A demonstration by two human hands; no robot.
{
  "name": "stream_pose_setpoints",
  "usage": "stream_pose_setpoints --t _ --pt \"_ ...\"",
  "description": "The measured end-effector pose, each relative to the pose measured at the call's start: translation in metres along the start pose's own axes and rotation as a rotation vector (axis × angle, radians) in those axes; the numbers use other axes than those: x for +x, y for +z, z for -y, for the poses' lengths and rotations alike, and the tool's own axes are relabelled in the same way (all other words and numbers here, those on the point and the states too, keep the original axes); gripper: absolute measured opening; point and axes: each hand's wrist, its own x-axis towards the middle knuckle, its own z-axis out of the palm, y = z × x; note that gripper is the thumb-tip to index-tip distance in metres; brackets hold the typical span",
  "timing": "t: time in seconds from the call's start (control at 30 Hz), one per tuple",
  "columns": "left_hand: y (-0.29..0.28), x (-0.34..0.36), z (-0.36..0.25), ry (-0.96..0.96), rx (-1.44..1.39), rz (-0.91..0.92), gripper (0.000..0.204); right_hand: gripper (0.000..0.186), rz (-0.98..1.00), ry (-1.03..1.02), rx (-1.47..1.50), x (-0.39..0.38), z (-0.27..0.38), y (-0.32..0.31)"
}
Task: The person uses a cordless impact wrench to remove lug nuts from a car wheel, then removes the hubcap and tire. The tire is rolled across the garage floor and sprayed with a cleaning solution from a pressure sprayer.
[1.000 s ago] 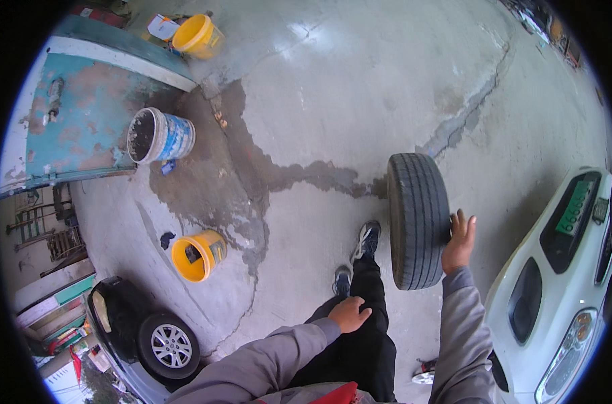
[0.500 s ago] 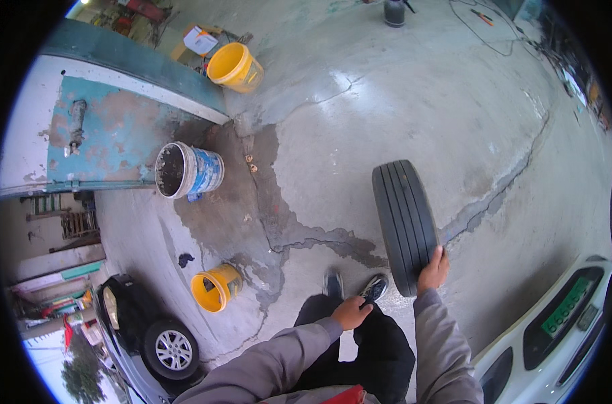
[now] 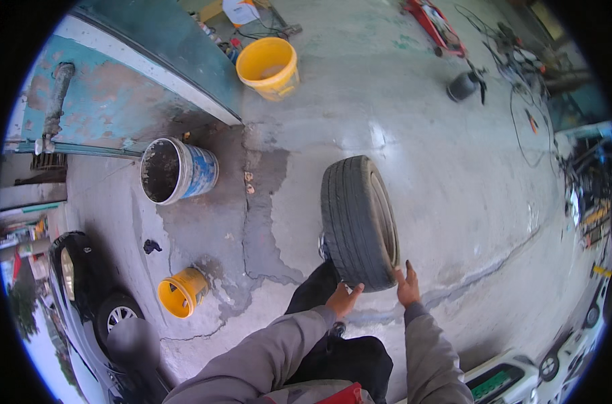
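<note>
A black car tyre (image 3: 352, 222) stands on its tread in front of me, its sidewall and inner side turned to the right. My left hand (image 3: 344, 300) touches its near lower edge, thumb stretched out and the fingers partly out of sight. At the tyre's near right edge is my right hand (image 3: 408, 286), its thumb and a finger spread apart against or very close to the sidewall. Neither hand is wrapped round the tyre. One of my shoes shows partly behind the tyre's left side.
On the left stand a dirty white-and-blue bucket (image 3: 199, 172), a small yellow bucket (image 3: 193, 284) and a larger yellow bucket (image 3: 274, 86). A red floor jack (image 3: 435, 27) and a dark spray bottle (image 3: 462, 87) are far off. Cars are parked at lower left and right.
The tyre has moved left and turned, so its right side now shows. My left hand has come off my thigh to the tyre; my right has shifted left along with it. My view has swung right.
</note>
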Motion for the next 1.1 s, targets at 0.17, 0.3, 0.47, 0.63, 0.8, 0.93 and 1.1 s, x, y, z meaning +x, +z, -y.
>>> stream_pose_setpoints --t 0.17,0.3,0.47,0.63,0.8,0.93,1.1 --pt "-0.101 0.068 -0.085 -0.195 -0.005 -0.435 0.105 0.087 -0.024 -0.196 -0.186 0.067 0.09 0.048" --pt "-0.205 0.099 -0.122 -0.308 -0.328 -0.355 0.106 0.075 -0.233 -0.396 -0.227 0.1 0.175 0.076" --pt "-0.257 0.104 -0.145 -0.402 -0.742 -0.211 0.115 0.059 -0.36 -0.604 -0.293 0.148 0.259 0.073" --pt "-0.261 0.114 -0.163 -0.441 -0.787 -0.147 0.115 0.048 -0.242 -0.8 -0.386 0.209 0.325 0.043" --pt "-0.257 0.13 -0.198 -0.458 -0.804 -0.286 0.109 0.046 -0.132 -0.867 -0.415 0.26 0.375 0.031" --pt "-0.252 0.137 -0.202 -0.537 -0.733 -0.431 0.104 0.047 -0.122 -0.873 -0.434 0.262 0.379 0.03" --pt "-0.222 0.135 -0.193 -0.518 -0.174 -0.923 0.08 0.046 -0.072 -0.892 -0.409 0.268 0.367 0.02"
